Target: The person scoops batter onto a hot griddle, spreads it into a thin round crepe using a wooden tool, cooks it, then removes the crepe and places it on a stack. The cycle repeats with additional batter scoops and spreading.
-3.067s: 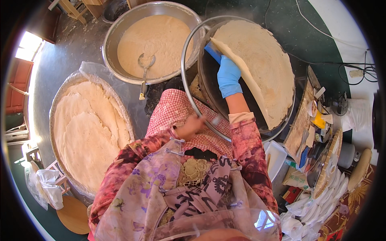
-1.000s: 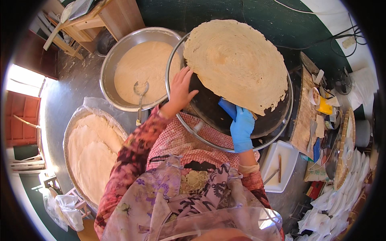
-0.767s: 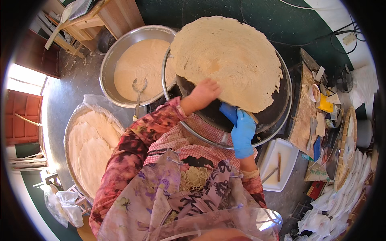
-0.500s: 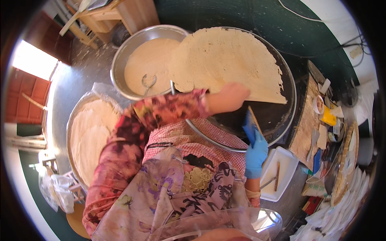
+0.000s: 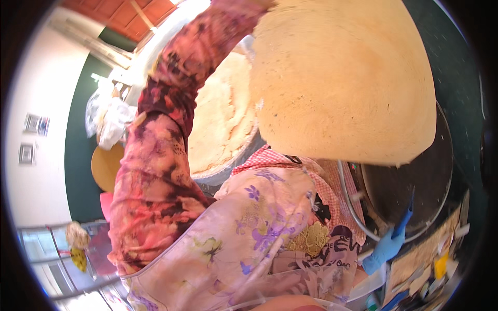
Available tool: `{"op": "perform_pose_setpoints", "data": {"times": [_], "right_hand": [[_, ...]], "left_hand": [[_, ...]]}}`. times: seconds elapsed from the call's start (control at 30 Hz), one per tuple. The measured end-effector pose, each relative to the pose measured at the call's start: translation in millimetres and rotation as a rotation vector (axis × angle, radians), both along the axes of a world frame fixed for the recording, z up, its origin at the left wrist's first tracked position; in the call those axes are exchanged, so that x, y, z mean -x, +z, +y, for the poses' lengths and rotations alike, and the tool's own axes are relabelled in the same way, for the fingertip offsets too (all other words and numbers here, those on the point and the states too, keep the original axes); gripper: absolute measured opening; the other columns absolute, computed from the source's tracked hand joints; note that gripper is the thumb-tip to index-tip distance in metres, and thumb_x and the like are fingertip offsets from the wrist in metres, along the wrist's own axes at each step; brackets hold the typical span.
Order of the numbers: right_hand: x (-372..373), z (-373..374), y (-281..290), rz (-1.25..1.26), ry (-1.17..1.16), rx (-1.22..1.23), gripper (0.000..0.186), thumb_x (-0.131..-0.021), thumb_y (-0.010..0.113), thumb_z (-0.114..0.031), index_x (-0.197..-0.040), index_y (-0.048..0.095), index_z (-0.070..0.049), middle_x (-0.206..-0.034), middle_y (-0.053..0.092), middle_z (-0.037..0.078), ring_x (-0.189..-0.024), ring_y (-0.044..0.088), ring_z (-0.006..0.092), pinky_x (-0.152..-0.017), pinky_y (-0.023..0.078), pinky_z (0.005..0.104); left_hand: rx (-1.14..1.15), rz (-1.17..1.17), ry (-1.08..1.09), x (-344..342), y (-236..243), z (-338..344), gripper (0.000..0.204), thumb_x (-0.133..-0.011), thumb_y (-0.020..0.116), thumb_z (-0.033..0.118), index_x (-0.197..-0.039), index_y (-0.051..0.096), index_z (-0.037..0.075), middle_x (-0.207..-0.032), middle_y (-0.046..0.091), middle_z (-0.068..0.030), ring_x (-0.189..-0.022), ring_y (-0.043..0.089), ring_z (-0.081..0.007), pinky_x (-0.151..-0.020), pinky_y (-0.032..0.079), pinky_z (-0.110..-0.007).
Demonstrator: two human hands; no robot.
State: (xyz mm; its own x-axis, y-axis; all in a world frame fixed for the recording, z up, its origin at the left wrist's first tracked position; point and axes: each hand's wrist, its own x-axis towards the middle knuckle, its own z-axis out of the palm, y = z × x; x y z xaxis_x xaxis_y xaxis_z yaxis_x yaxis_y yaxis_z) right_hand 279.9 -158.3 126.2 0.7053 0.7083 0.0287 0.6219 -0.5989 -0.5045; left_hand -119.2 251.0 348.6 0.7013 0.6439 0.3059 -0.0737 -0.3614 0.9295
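Observation:
A large, thin round flatbread (image 5: 342,83) hangs raised from my left arm's end, covering much of the upper middle. At the top edge my left hand (image 5: 261,4) is mostly cut off by the frame; it is closed on the sheet's edge, its fingers hardly visible. Below and to the right lies the dark round griddle (image 5: 394,192), its near part bare. My right hand (image 5: 386,250), in a blue glove, is closed around a blue scraper (image 5: 403,223) whose narrow tip points over the griddle's near edge.
A wide basin of pale batter or dough (image 5: 220,119) stands left of the griddle, partly behind my left sleeve. A board (image 5: 415,259) with tools and scraps lies at the lower right. White plastic bags (image 5: 111,122) hang at the left beside a round brown stool top (image 5: 107,168).
The flatbread has come up off the griddle with my left hand and swung leftward, baring the dark surface. The view has turned left. My right hand still holds the scraper.

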Motion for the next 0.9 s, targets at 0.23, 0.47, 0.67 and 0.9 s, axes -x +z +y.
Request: {"op": "perform_pose_setpoints", "data": {"times": [0.23, 0.47, 0.67, 0.9], "right_hand": [[-36.5, 33.1, 11.9, -0.272, 0.122, 0.086, 0.041, -0.087, 0.054, -0.02, -0.12, 0.051, 0.004, -0.117, 0.055, 0.021, -0.105, 0.053, 0.0358, -0.091, 0.04, 0.0395], [1.7, 95.3, 104.6, -0.355, 0.215, 0.015, 0.043, -0.084, 0.058, -0.021, -0.119, 0.051, 0.003, -0.114, 0.057, 0.021, -0.103, 0.055, 0.0357, -0.088, 0.042, 0.04], [31.5, 118.7, 145.8, -0.328, 0.335, 0.019, 0.043, -0.082, 0.06, -0.019, -0.119, 0.052, 0.002, -0.111, 0.059, 0.019, -0.1, 0.057, 0.0335, -0.087, 0.043, 0.0392], [81.9, 114.0, 168.4, -0.257, 0.393, 0.029, 0.038, -0.083, 0.057, -0.014, -0.117, 0.053, 0.002, -0.108, 0.06, 0.018, -0.098, 0.057, 0.032, -0.086, 0.042, 0.0384]], "left_hand": [[0.796, -0.381, 0.733, 241.7, -79.1, -92.1, 0.034, -0.087, 0.057, 0.014, -0.116, 0.052, -0.004, -0.108, 0.062, -0.0139, -0.092, 0.063, -0.0197, -0.082, 0.052, -0.032], [0.567, -0.702, 1.232, 364.5, -199.4, -242.5, 0.036, -0.088, 0.056, 0.014, -0.12, 0.051, -0.003, -0.116, 0.058, -0.0105, -0.103, 0.057, -0.0198, -0.09, 0.047, -0.034], [0.65, -1.05, 1.721, 407.0, -326.4, -298.5, 0.023, -0.079, 0.065, 0.005, -0.101, 0.061, 0.0, -0.099, 0.064, -0.0095, -0.091, 0.061, -0.0209, -0.079, 0.051, -0.031], [0.813, -1.101, 2.025, 475.6, -395.5, -313.6, 0.017, -0.076, 0.069, 0.008, -0.09, 0.062, 0.002, -0.087, 0.065, -0.0093, -0.075, 0.063, -0.0204, -0.064, 0.053, -0.03]]}}
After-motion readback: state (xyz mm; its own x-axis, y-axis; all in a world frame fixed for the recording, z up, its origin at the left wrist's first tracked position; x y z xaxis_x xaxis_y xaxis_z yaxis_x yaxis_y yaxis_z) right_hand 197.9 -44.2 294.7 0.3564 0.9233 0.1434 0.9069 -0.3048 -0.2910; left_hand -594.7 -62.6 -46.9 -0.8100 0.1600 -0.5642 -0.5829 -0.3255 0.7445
